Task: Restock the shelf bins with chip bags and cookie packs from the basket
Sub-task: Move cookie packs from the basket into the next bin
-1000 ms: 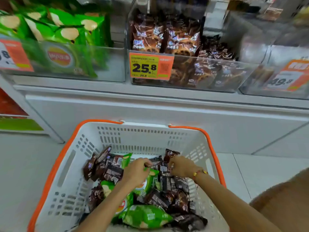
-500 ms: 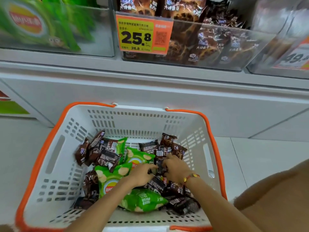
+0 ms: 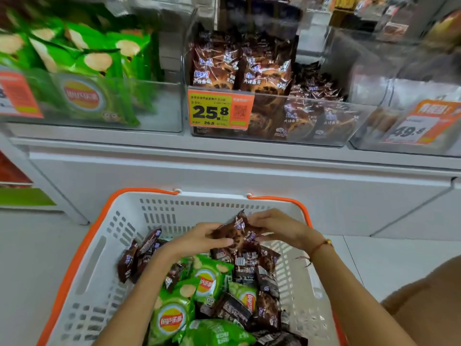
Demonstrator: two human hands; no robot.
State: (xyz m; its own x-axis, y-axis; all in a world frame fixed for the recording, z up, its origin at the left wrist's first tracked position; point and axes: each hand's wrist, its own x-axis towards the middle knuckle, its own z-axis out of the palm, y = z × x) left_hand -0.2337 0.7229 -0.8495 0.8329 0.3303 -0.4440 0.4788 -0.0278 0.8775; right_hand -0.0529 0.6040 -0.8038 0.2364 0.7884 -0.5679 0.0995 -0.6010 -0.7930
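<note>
Both hands meet over the far half of the basket (image 3: 82,275) and share one small bunch of brown cookie packs (image 3: 238,231). The left hand (image 3: 199,239) curls its fingers (image 3: 219,242) round the bunch from the near left side. The right hand (image 3: 279,227) pinches it from the right, its fingertips on the wrappers' upper edge. Gripping from both sides probably keeps the slippery wrappers from fanning out or dropping back. The bunch sits raised just above the heap, about level with the orange rim.

Below and nearer than the fingers, green chip bags (image 3: 172,318) lie mixed with more brown packs. A few packs lean against the basket's left wall.

Straight ahead and above the fingers stands the clear cookie bin (image 3: 321,121), with the 25.8 price tag (image 3: 220,109) on its front. It is open at the top and partly filled, with room on its right side. The likely path is up over the basket's far rim and the bin's front lip. The chip bin (image 3: 159,106) stands to its left.
</note>
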